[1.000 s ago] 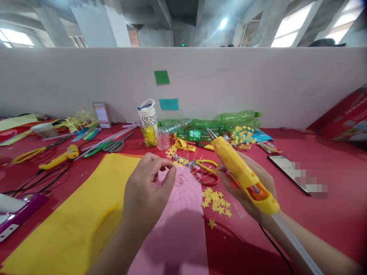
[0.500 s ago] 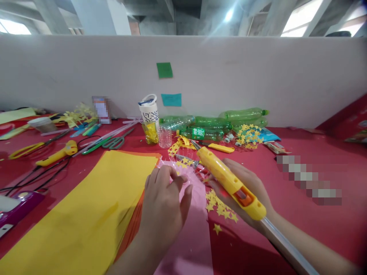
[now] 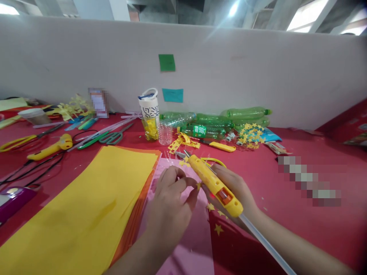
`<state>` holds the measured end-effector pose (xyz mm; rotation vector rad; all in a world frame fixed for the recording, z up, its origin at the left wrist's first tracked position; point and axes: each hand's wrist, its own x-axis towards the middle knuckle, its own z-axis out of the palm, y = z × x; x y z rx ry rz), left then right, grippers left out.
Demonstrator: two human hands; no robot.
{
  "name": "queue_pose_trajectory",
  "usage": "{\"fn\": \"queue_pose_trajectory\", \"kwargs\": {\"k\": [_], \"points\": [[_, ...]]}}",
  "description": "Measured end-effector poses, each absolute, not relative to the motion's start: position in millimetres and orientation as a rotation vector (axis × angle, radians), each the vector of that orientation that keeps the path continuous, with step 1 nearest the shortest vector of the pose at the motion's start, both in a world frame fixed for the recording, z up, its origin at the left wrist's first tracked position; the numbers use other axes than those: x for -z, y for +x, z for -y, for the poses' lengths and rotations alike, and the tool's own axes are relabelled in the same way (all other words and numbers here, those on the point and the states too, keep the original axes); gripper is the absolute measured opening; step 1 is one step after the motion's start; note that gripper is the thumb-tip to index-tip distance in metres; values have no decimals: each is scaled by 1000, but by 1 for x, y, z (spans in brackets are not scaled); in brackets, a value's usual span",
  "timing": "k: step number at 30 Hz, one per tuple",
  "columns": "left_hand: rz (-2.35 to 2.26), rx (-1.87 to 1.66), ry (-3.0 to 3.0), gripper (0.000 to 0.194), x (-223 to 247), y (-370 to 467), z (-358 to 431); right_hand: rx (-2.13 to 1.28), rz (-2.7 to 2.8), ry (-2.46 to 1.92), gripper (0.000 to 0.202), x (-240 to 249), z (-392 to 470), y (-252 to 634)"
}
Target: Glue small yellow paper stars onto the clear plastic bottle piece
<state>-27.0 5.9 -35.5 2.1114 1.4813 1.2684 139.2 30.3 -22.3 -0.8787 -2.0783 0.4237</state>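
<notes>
My left hand (image 3: 174, 202) pinches a small yellow paper star (image 3: 198, 186) between thumb and forefinger, above the pink sheet (image 3: 189, 244). Close beside it, my right hand (image 3: 235, 187) is wrapped round a yellow glue gun (image 3: 213, 181), its metal nozzle pointing up and left and a long clear glue stick (image 3: 266, 242) coming out of its back end. More yellow stars (image 3: 218, 229) lie on the red table by the pink sheet's right edge. Scissors with yellow handles (image 3: 215, 161) show partly behind the gun.
Yellow sheets (image 3: 94, 206) cover orange ones at the left. A second yellow glue gun (image 3: 51, 148), cables and green scissors (image 3: 113, 137) lie beyond. Green bottles (image 3: 212, 121), a white cup (image 3: 149, 109) and a yellow cutter (image 3: 222, 146) are at the back.
My left hand has moved right and now shows a star in its pinch. The glue gun in my right hand has moved left, closer to my left hand. The view has shifted slightly.
</notes>
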Motion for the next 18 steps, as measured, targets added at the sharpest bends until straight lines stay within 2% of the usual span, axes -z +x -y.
{"fn": "queue_pose_trajectory", "kwargs": {"k": [18], "points": [[-1468,-1332,2199,17,37,-26,-3,-422,2067,-865,15,22,-32,140]]}}
